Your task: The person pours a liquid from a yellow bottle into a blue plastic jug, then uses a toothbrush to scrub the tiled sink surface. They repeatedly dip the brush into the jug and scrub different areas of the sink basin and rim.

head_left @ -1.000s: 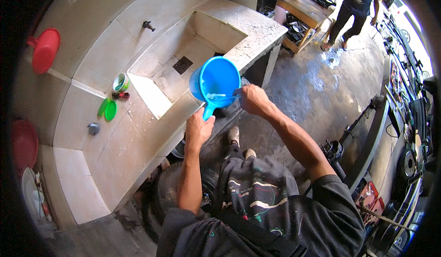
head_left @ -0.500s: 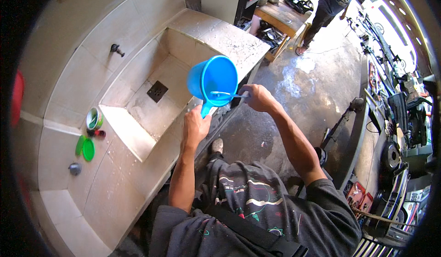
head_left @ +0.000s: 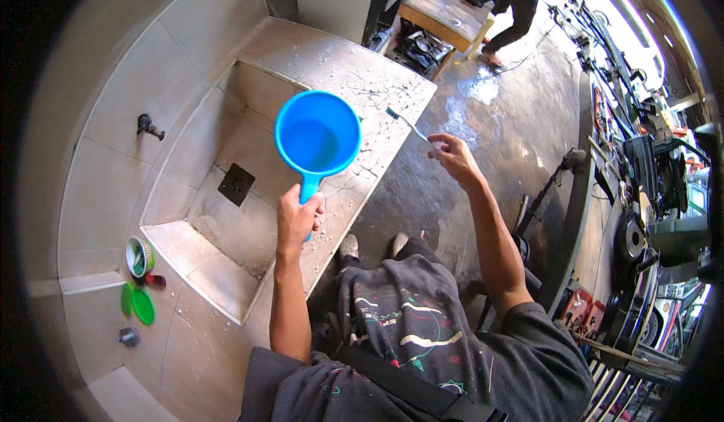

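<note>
The person's left hand is wrapped around the handle of a blue dipper, whose open mouth is turned up toward the camera. The dipper is above the far-right part of a tiled basin and the tiled surface beside it; a darker patch shows inside, though whether it is liquid or shadow cannot be told.

The right hand has its fingers closed on the end of a slender brush — dark bristles pointing away to the upper left, over the surface's edge and apart from the dipper.

A square drain sits in the basin's floor, and a tap juts from the wall. Left of the basin are an open green-and-white container and, near it, a green lid. Farther off, a co-worker stands past a wooden table.
</note>
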`<state>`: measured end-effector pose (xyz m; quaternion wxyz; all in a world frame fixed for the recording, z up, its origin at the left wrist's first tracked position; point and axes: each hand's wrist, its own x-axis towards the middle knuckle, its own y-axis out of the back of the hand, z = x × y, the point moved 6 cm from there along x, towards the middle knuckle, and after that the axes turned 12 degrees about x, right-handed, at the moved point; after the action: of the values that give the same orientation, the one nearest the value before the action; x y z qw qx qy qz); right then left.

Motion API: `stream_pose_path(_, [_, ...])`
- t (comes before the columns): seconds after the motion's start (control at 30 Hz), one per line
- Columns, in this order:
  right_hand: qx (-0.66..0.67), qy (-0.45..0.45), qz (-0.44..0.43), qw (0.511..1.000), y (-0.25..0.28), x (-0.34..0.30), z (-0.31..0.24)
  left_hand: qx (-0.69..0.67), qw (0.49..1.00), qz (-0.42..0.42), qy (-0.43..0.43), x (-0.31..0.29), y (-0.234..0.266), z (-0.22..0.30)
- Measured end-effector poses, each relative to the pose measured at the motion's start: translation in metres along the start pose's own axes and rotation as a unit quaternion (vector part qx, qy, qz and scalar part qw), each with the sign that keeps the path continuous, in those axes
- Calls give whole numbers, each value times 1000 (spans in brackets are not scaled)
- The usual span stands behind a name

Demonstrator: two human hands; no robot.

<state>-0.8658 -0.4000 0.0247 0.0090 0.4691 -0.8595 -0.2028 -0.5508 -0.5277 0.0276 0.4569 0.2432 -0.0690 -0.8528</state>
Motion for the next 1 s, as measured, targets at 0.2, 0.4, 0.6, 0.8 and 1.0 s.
stream_pose_path(0.2, [-51,-64,133,988,34,50,46,-73,995,23,64,-4,-4,-6])
stream_pose_path(0.4, [-106,28,71,991,13,76,55,-115,983,104,94,-9,-16,-3])
stream_pose_path(0.6, [-57,93,131,985,26,82,45,-89,981,124,120,-13,-40,8])
stream_pose_path(0.8, [-82,66,91,990,25,92,49,-98,973,166,127,-18,-67,18])
stream_pose_path(1.0, [-70,34,101,992,62,110,51,-83,968,213,107,-24,-81,22])
